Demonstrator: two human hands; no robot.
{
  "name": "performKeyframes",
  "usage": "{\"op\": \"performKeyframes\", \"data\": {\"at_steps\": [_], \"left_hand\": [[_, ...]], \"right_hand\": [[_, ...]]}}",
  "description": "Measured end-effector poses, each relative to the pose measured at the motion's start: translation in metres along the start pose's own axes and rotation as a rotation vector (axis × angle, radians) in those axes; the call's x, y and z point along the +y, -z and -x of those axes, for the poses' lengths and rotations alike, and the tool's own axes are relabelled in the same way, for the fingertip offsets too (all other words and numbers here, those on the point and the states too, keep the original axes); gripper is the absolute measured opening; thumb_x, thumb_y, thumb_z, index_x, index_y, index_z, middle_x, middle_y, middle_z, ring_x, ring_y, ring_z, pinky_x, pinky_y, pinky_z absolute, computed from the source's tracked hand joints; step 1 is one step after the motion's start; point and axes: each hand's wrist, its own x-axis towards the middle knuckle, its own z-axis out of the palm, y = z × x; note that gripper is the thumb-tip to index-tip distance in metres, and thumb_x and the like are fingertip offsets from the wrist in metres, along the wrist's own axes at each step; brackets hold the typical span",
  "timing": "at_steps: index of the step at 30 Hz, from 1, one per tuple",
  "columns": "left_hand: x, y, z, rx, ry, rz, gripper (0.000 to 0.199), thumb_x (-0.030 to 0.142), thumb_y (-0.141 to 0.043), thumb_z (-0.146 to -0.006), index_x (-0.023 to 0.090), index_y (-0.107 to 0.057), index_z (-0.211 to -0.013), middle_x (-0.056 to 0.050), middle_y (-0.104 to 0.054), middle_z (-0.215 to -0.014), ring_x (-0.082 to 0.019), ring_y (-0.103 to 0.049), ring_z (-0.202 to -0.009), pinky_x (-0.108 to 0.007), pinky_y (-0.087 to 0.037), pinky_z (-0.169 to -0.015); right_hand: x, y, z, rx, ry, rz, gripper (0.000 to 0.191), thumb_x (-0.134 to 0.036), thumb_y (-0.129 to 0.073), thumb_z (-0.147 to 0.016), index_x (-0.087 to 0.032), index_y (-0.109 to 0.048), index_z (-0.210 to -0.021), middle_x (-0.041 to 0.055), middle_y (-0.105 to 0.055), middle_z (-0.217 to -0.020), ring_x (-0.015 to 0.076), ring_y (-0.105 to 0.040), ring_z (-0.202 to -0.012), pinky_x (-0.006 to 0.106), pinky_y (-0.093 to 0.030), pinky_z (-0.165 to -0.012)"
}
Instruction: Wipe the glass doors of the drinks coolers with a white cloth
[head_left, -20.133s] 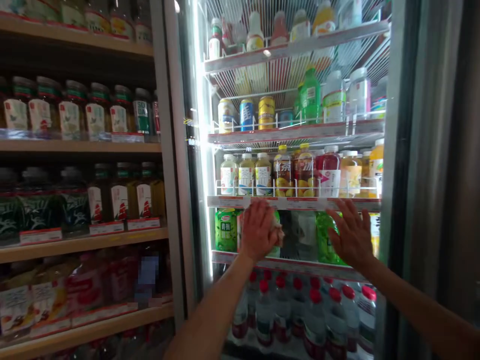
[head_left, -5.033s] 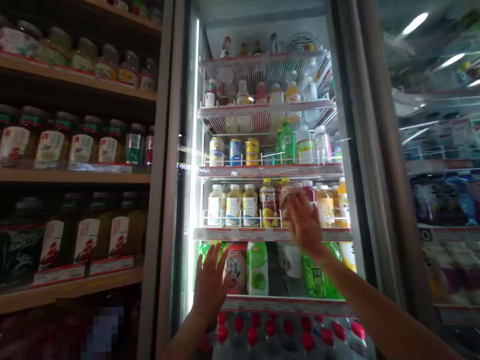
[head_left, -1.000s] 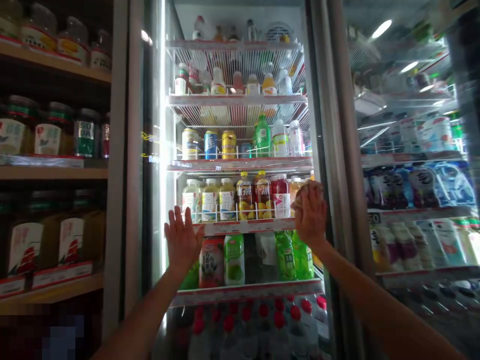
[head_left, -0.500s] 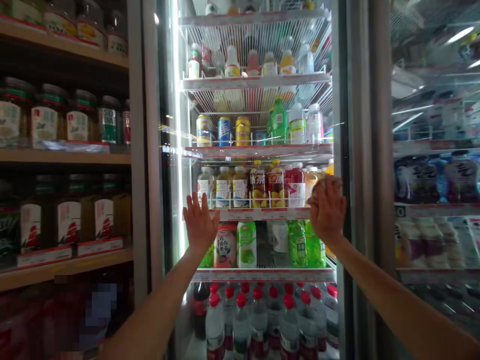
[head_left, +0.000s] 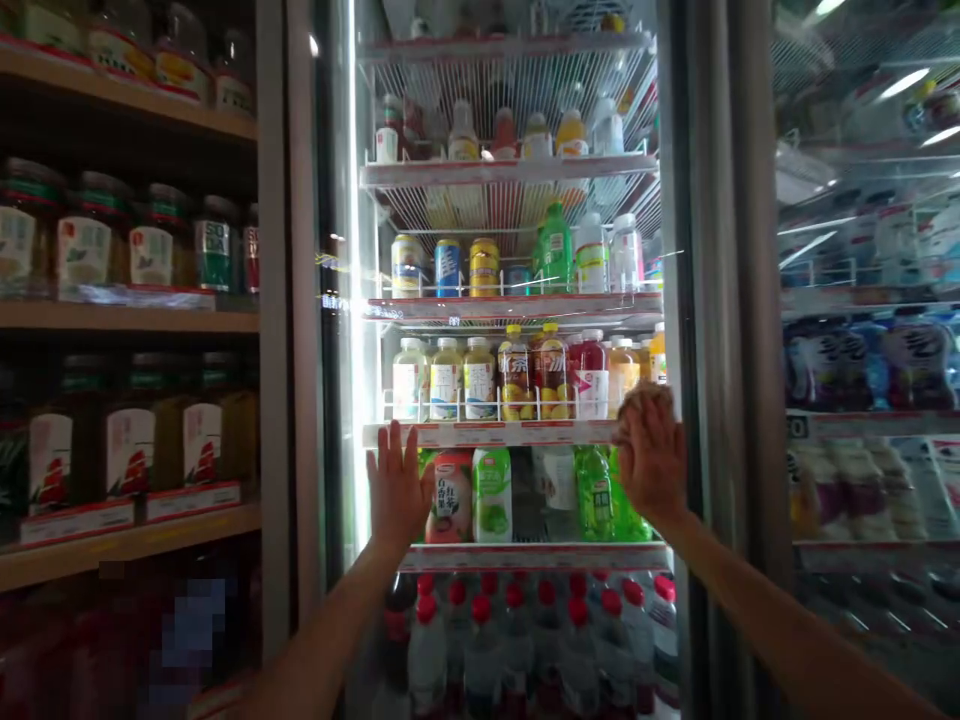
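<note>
My left hand (head_left: 397, 492) lies flat with fingers spread on the glass door of a lit drinks fridge, in front of the shelf with a pink carton-like bottle (head_left: 451, 500) and a green-and-white bottle (head_left: 492, 495). At the right side of the same pane, my right hand (head_left: 654, 465) presses a brownish crumpled cloth (head_left: 643, 397) against the glass. Its fingers cover most of the cloth. Behind the glass near it stand juice bottles (head_left: 622, 370) and green bottles (head_left: 594, 495).
The door's metal frame (head_left: 716, 300) runs down beside my right hand. Another glass-fronted fridge with bottles (head_left: 919, 360) is on the right. Open wooden shelves (head_left: 127, 315) with drink bottles stand on the left. Red-capped water bottles (head_left: 480, 655) fill the fridge bottom.
Both hands have slid a little lower on the glass, the cloth moving down with my right hand. More of the orange bottle at the right now shows above it.
</note>
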Motion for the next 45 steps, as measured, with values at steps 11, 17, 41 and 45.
{"op": "performKeyframes", "data": {"at_steps": [11, 17, 41, 45], "left_hand": [[0.008, 0.002, 0.033, -0.043, -0.02, -0.027, 0.062, 0.031, -0.038, -0.088, 0.017, -0.013, -0.142, -0.015, -0.015, -0.149, -0.029, -0.008, -0.138, -0.054, -0.021, -0.107], [0.012, 0.003, 0.041, -0.046, -0.021, -0.027, 0.065, 0.03, -0.039, -0.087, 0.017, -0.008, -0.143, -0.016, -0.013, -0.149, -0.029, -0.006, -0.138, -0.055, -0.021, -0.107], [0.02, 0.008, 0.076, -0.122, -0.015, 0.051, 0.069, 0.03, -0.044, -0.086, 0.022, -0.007, -0.143, -0.012, -0.012, -0.15, -0.029, -0.01, -0.138, -0.053, -0.02, -0.108], [0.028, 0.008, 0.087, -0.133, 0.016, 0.049, 0.07, 0.028, -0.043, -0.086, 0.022, -0.003, -0.143, -0.013, -0.009, -0.151, -0.03, -0.009, -0.138, -0.055, -0.021, -0.107]], "right_hand": [[-0.01, 0.001, 0.016, -0.048, 0.111, -0.064, 0.057, -0.02, -0.041, -0.086, -0.021, -0.026, -0.141, 0.0093, -0.036, -0.143, 0.0231, -0.021, -0.136, 0.049, -0.015, -0.109], [-0.039, 0.007, 0.042, -0.136, 0.103, -0.085, 0.056, -0.017, -0.041, -0.084, -0.016, -0.031, -0.139, 0.0121, -0.033, -0.144, 0.0268, -0.017, -0.137, 0.049, -0.022, -0.107], [-0.008, 0.022, 0.088, -0.159, 0.018, -0.006, 0.063, -0.016, -0.042, -0.084, -0.021, -0.019, -0.143, 0.0109, -0.029, -0.146, 0.0277, -0.021, -0.136, 0.053, -0.022, -0.106], [-0.018, 0.022, 0.104, -0.155, -0.049, 0.011, 0.066, -0.016, -0.042, -0.085, -0.02, -0.013, -0.144, 0.0121, -0.024, -0.148, 0.0294, -0.019, -0.136, 0.053, -0.025, -0.105]]}}
